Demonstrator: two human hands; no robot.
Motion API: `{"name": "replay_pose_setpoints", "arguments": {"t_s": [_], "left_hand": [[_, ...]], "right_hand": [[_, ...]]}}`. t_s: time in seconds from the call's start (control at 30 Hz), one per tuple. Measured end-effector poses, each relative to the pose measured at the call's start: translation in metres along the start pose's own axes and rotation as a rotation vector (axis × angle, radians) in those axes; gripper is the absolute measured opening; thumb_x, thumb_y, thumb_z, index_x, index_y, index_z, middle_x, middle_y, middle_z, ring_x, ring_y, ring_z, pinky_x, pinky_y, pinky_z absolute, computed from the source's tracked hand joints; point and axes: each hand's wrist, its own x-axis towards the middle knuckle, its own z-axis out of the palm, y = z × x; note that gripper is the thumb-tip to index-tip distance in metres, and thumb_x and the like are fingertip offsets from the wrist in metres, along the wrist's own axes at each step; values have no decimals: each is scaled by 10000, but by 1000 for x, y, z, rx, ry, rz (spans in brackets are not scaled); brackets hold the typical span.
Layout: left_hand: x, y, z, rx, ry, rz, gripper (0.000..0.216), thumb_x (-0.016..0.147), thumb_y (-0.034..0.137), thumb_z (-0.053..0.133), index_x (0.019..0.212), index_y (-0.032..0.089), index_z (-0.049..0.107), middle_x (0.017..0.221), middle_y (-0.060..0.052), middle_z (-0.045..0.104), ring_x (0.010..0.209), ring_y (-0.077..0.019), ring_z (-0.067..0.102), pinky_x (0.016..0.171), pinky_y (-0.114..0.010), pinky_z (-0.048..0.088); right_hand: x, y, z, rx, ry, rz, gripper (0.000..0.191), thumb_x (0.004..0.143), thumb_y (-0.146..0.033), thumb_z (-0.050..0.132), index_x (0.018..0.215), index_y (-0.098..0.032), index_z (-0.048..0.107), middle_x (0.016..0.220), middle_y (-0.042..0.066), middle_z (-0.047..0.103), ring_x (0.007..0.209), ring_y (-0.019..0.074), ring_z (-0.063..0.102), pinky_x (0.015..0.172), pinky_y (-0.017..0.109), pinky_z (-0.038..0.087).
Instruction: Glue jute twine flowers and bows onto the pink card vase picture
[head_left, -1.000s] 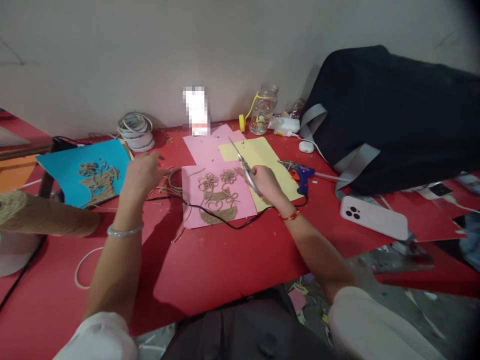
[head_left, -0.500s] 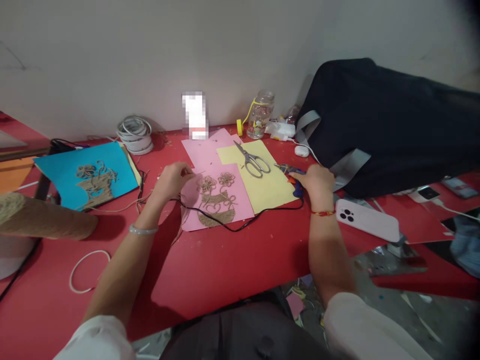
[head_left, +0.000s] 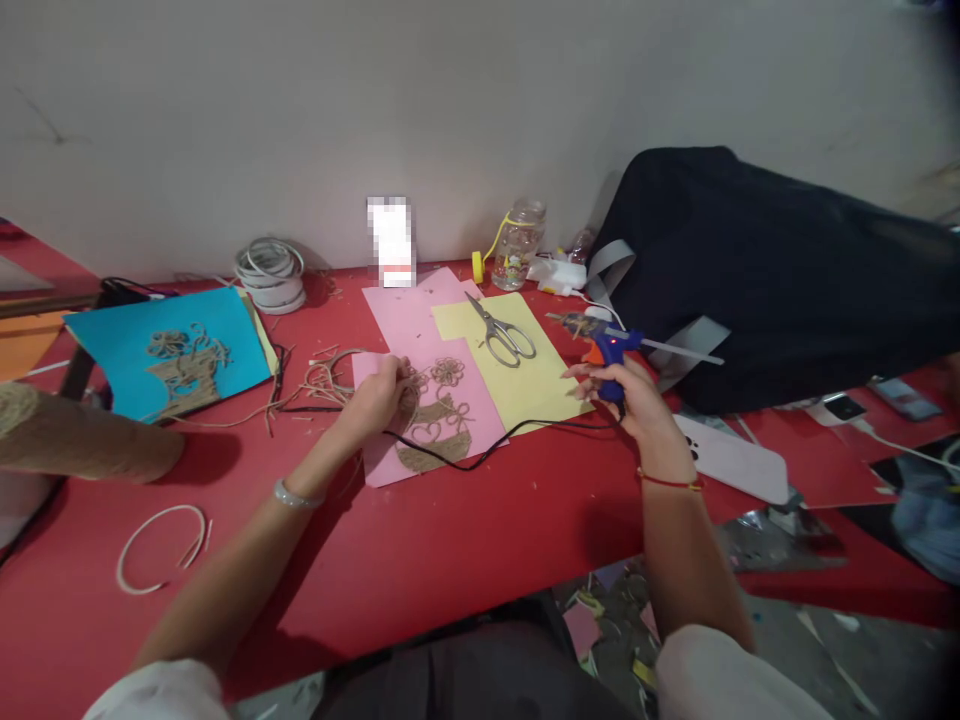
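My right hand is wrapped round the grip of a blue glue gun, lifted off the red table, its nozzle pointing left. A black cord runs from it across a pink sheet bearing a twine flower-basket design. My left hand rests on that sheet's left edge, fingers pinched on a short piece of twine. Scissors lie on a yellow sheet behind.
A blue sheet with a twine design lies at left, a twine spool before it. Loose twine scraps, a cable coil, a glass jar, a white phone and a dark bag surround the work.
My right hand put the scissors down on the yellow sheet, reached right and picked up the glue gun. My left hand moved from the twine scraps onto the pink sheet.
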Motion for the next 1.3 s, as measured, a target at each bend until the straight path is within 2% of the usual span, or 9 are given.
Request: {"name": "replay_pose_setpoints", "arguments": {"t_s": [0.07, 0.13, 0.2, 0.27, 0.4, 0.53, 0.73, 0.9, 1.3], "left_hand": [[-6, 0, 3, -21, 16, -8, 121, 979, 298, 448, 1056, 209, 476, 899, -116, 702, 864, -288, 701, 786, -392, 520], [-13, 1, 4, -107, 66, 35, 187, 982, 298, 437, 1127, 190, 486, 1013, -142, 703, 994, -289, 688, 880, -419, 519], [-23, 3, 2, -182, 129, 96, 207, 981, 294, 436, 1146, 185, 499, 1175, -170, 674, 1185, -291, 626, 1006, -440, 479], [-39, 7, 1, -233, 144, 146, 146, 981, 293, 446, 1070, 202, 517, 1264, -165, 648, 1296, -283, 562, 1055, -426, 454], [-77, 15, 3, -383, 1, 149, 157, 1011, 382, 471, 969, 236, 510, 1198, -97, 694, 1055, -228, 666, 863, -345, 517], [-90, 16, 10, -397, -77, 84, 229, 1037, 419, 434, 935, 234, 523, 946, -45, 718, 831, -191, 659, 741, -301, 486], [-83, 13, 12, -396, -106, 101, 248, 1028, 445, 474, 946, 224, 551, 910, -27, 692, 819, -180, 633, 744, -291, 463], [-84, 16, 10, -417, -122, 82, 244, 1022, 442, 477, 946, 222, 549, 935, -42, 695, 847, -191, 636, 767, -308, 476], [-84, 13, 13, -445, -114, 122, 192, 1027, 384, 489, 957, 219, 556, 944, -39, 687, 861, -179, 628, 772, -300, 464]], "right_hand": [[-12, -8, 13, 184, -127, 22, 233, 817, -402, 626, 914, -191, 622, 707, 60, 694, 613, 172, 643, 498, 243, 449], [-22, -16, 27, 240, -288, 50, 247, 823, -412, 680, 928, -192, 641, 681, 41, 667, 552, 148, 581, 447, 236, 395], [-31, -22, 39, 268, -403, 60, 277, 822, -428, 731, 934, -183, 665, 707, 33, 647, 582, 134, 559, 480, 232, 409], [-37, -25, 49, 305, -460, 73, 310, 826, -453, 752, 956, -180, 683, 767, 31, 639, 629, 125, 549, 545, 231, 441], [-37, -18, 61, 296, -527, 79, 305, 886, -484, 697, 885, -180, 677, 759, 23, 619, 637, 123, 535, 594, 240, 445], [-26, -4, 74, 250, -632, 103, 309, 881, -459, 673, 798, -162, 666, 657, 27, 640, 530, 120, 552, 528, 245, 420], [-26, -3, 91, 266, -648, 152, 350, 763, -480, 713, 667, -153, 635, 616, 35, 647, 434, 115, 553, 447, 247, 426], [-32, -6, 91, 262, -593, 220, 293, 722, -436, 738, 705, -167, 622, 577, 4, 628, 392, 105, 531, 404, 232, 407], [-31, 5, 91, 260, -616, 221, 239, 758, -375, 742, 801, -165, 636, 563, -26, 614, 379, 99, 527, 388, 226, 404]]}}
